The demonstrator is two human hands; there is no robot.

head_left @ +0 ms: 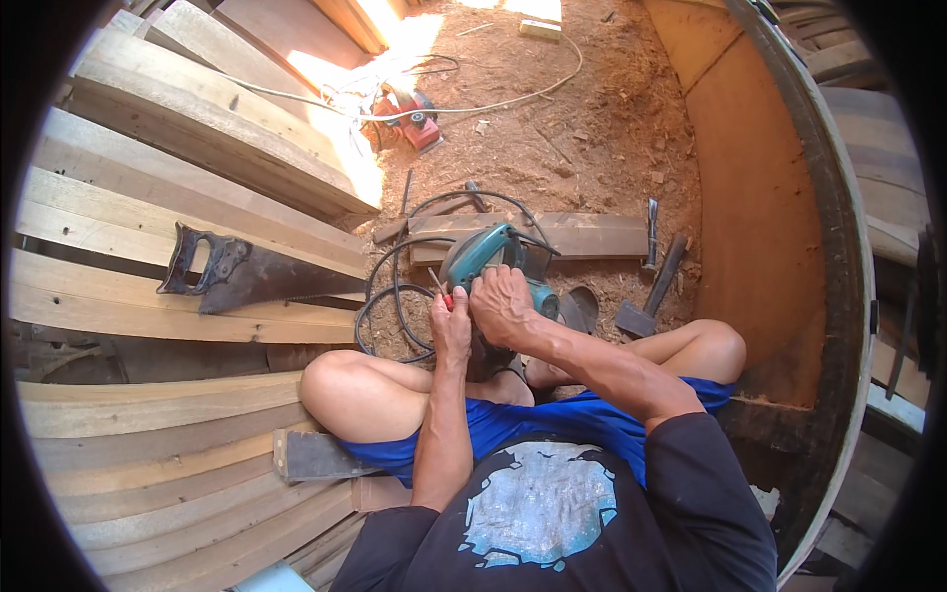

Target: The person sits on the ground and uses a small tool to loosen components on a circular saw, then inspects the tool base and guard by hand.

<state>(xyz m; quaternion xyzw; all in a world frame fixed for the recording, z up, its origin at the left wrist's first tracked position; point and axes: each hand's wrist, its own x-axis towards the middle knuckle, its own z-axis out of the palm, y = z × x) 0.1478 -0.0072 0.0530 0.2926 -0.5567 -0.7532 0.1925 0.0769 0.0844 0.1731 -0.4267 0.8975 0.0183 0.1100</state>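
A teal power tool with a black cord, which looks like an electric planer (pixel 478 254), stands on the ground between my legs. My left hand (pixel 451 331) is closed around the red handle of a screwdriver (pixel 448 300); its thin shaft points up and to the left, beside the tool. My right hand (pixel 501 304) lies against the near side of the planer, fingers curled in and touching the left hand's side. What those fingertips grip is hidden behind the knuckles. The planer's lower part is partly covered by my hands and feet.
Left of me a handsaw (pixel 247 271) rests on stacked timber (pixel 178 308). Beyond the planer lies a wooden board (pixel 592 235). To the right are a hammer (pixel 653 296) and a chisel (pixel 651 237). A red power tool (pixel 409 118) and a pale cable (pixel 523 99) lie on the shavings-covered floor.
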